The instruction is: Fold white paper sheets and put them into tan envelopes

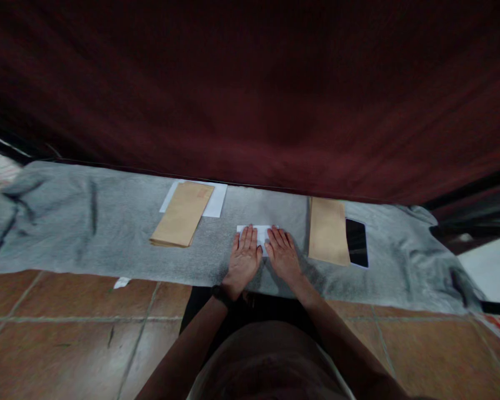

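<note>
A small white sheet of paper [262,236], perhaps folded, lies flat on the grey cloth in front of me. My left hand [245,258] rests palm down on its left part, fingers stretched out. On the right part lies my right hand [284,256], also flat with its fingers extended. A strip of the paper shows between the two hands; the rest is under them. To the left is a stack of brown envelopes [182,215], partly over white paper [215,200]. Another stack of brown envelopes [328,232] lies to the right.
The grey cloth [120,222] covers a long, narrow surface. A dark-screened phone [357,243] touches the right envelopes. Behind the surface hangs a dark red curtain [258,111]. A white scrap [121,283] lies by the front edge, above the tiled floor [79,355].
</note>
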The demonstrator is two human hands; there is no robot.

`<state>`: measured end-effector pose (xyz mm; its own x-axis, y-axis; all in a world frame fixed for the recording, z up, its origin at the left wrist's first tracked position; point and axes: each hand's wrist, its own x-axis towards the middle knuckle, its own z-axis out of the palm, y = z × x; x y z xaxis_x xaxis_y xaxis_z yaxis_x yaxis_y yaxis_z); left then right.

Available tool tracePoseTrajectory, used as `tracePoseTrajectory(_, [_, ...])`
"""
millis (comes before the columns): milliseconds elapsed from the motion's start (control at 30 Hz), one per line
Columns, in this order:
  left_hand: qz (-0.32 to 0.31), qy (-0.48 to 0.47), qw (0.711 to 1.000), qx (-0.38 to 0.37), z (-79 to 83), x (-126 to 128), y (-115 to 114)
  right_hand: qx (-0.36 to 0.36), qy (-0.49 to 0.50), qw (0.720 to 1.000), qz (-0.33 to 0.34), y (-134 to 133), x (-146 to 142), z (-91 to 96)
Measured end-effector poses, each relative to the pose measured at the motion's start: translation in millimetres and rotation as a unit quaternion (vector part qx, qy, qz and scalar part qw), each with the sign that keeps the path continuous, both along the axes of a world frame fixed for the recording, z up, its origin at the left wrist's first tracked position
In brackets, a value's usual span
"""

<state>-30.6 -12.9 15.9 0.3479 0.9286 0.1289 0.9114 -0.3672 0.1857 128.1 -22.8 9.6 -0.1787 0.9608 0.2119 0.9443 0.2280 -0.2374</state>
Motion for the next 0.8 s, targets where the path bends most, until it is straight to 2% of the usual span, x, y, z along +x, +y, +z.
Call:
tracePoseTrajectory(333, [0.048,-0.019,0.998,0.021,0.3,-20.8,-7.3,0.021,0.01,0.999,-0.038,-6.2,12.7,-7.7])
tracePoseTrajectory(500, [0.061,-0.036,0.997,0.029,-4.6,-26.4,-9.4,0.038,0.034,0.997,-0.052,-5.8,14.6,-12.2])
tracePoseTrajectory(633, [0.057,-0.037,0.997,0.037,-6.7,-26.7,-9.5,0.045,0.066,0.994,-0.079,-1.4,12.5,-13.9])
tracePoseTrajectory(800, [0.058,-0.03,0.997,0.04,-4.9,-25.7,-10.1,0.027,0.146,0.985,-0.089,5.2,8.4,-7.1])
